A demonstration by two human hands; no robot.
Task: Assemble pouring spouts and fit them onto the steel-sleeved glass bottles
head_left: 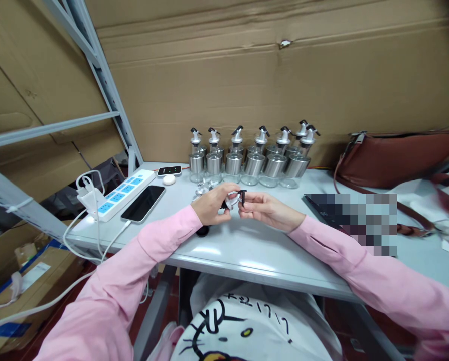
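My left hand (213, 204) is closed around a silver pourer spout (232, 201) held just above the tabletop. From the other side, my right hand (262, 207) pinches the black lever cap (242, 197) at the end of that spout. Behind my left hand lies a small heap of loose silver spout parts (204, 187), partly hidden by the hand. A round black piece (202, 230) sits under my left wrist. Beyond both hands stand several glass bottles with metal sleeves (234, 163), each topped with a similar spout and black lever.
At the left are a white power strip (124, 193), a smartphone (143, 203) on a cable, a small black device (169, 171) and a white round case (169, 179). A brown bag (397, 158) and a partly blurred dark flat item (322, 208) are at right. Cardboard (224, 75) stands behind.
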